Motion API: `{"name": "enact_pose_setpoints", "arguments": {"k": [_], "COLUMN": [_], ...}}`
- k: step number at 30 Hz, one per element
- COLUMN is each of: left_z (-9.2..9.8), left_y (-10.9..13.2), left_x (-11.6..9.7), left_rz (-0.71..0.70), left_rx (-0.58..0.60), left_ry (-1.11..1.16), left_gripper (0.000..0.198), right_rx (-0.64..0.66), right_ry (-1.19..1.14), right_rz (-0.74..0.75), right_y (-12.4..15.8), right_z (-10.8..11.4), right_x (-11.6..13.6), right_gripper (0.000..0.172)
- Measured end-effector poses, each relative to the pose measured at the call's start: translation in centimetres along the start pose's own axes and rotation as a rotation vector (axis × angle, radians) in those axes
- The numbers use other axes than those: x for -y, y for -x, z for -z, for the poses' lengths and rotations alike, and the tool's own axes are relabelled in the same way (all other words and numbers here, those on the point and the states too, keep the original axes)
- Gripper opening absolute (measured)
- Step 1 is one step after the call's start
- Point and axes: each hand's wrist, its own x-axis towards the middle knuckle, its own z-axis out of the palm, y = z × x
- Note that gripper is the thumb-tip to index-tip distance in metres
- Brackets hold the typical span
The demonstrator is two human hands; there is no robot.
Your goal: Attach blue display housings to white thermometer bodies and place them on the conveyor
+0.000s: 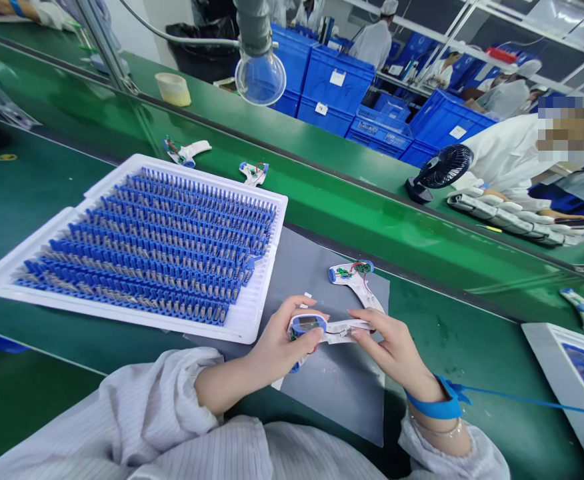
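Observation:
Over the grey mat [342,393] I hold an open white-and-blue infrared thermometer housing [336,331], with a small display at its head and a red wire along the handle. My left hand [292,340] grips the display end, its thumb over the edge. At the handle end, my right hand [389,343] pinches between thumb and fingers. Part of the blue front end shows below my left fingers. Just beyond my hands lies a second open thermometer half [357,280] with a green board and red wires, its handle reaching behind my right fingers.
On the left stands a white tray [245,327] packed with rows of small blue-and-metal parts. Behind it lie two more opened housings [195,152]. Another tray [547,360] is at right. A blue wrist strap cord runs from my right wrist. A black fan [445,167] and a co-worker [507,150] are across the bench.

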Motion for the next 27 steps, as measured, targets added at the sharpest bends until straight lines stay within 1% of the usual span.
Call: {"name": "enact_pose_setpoints", "arguments": {"k": [3, 5, 7, 9, 11, 13, 16, 19, 23, 26, 27], "left_z": [0.0, -0.1, -0.1, -0.1, -0.2, -0.2, -0.3, -0.2, -0.3, -0.4, -0.5], "left_y": [-0.2, -0.5, -0.8, -1.1, -1.3, -1.3, -1.3, -1.2, -1.3, -1.4, -1.4], "left_x": [0.0, 0.1, 0.3, 0.5, 0.5, 0.5, 0.4, 0.4, 0.9, 1.2, 1.1], "left_rz": [0.018, 0.081, 0.179, 0.277, 0.34, 0.369, 0.369, 0.364, 0.383, 0.427, 0.44], "left_rx": [-0.015, -0.018, -0.041, -0.083, -0.121, -0.133, -0.138, -0.133, -0.127, -0.112, -0.097], "left_ry": [0.039, 0.082, 0.14, 0.179, 0.199, 0.221, 0.228, 0.219, 0.188, 0.213, 0.232], "left_gripper": [0.044, 0.045, 0.046, 0.046, 0.046, 0.046, 0.044, 0.043, 0.048, 0.052, 0.054], "right_rx": [-0.007, -0.014, -0.041, -0.084, -0.091, -0.026, 0.088, 0.154, 0.239, 0.284, 0.276], "right_ry": [-0.043, -0.066, -0.063, -0.024, 0.028, 0.081, 0.156, 0.171, 0.172, 0.183, 0.172], "right_rz": [-0.023, -0.063, -0.074, -0.021, 0.059, 0.116, 0.156, 0.169, 0.156, 0.146, 0.138], "right_y": [0.3, 0.6, 0.8, 1.0, 1.1, 1.0, 0.7, 0.5, 0.3, 0.6, 0.9], "right_z": [0.0, 0.0, 0.0, 0.0, 0.0, 0.0, -0.2, -0.4, -0.6, -0.6, -0.5], "right_x": [0.1, 0.0, 0.0, 0.3, 0.8, 1.4, 1.9, 2.0, 2.1, 2.0, 1.7], "right_gripper": [0.023, 0.021, 0.019, 0.02, 0.024, 0.029, 0.033, 0.029, 0.019, 0.02, 0.021]}}
